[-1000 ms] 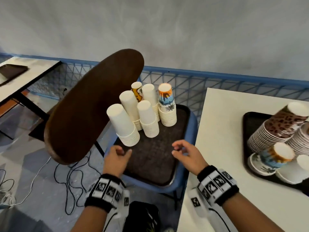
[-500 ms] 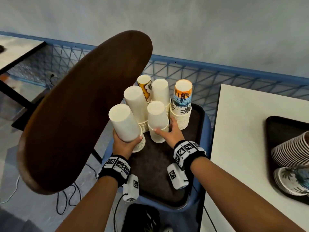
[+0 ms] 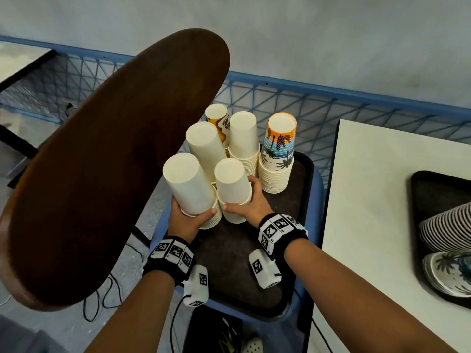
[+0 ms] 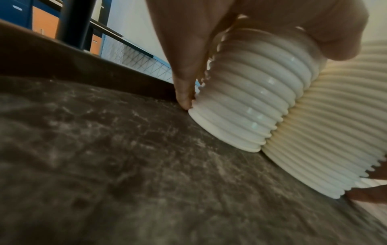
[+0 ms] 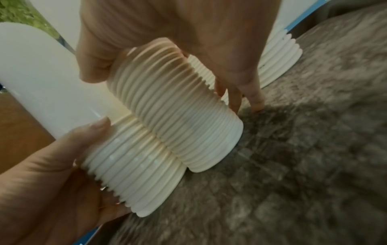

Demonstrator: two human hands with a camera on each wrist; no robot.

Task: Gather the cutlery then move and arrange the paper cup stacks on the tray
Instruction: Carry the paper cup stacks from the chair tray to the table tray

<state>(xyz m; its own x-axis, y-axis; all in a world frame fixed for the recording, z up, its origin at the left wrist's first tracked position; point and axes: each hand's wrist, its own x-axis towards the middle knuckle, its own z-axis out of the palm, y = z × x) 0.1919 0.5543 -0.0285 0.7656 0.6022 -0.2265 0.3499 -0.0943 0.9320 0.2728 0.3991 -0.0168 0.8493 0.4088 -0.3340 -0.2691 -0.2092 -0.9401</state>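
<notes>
Several upside-down paper cup stacks stand on a dark tray (image 3: pixel 229 266) that lies on a blue chair seat. My left hand (image 3: pixel 190 219) grips the base of the front-left white stack (image 3: pixel 188 184), which leans left. My right hand (image 3: pixel 248 200) grips the shorter white stack (image 3: pixel 232 184) beside it. In the right wrist view, fingers and thumb curl round the ribbed rims of that stack (image 5: pixel 178 116), and the two stacks touch. In the left wrist view the gripped stack (image 4: pixel 251 99) touches the tray (image 4: pixel 104 165).
Behind the held stacks stand two white stacks (image 3: pixel 204 146), an orange-patterned one (image 3: pixel 216 115) and a palm-tree one (image 3: pixel 277 154). The brown chair back (image 3: pixel 102 161) rises close on the left. A white table (image 3: pixel 369 200) on the right bears another tray (image 3: pixel 428 194) of cups.
A second ago both hands hovered empty at the tray's front. They have reached forward, and each now grips a white cup stack at its base.
</notes>
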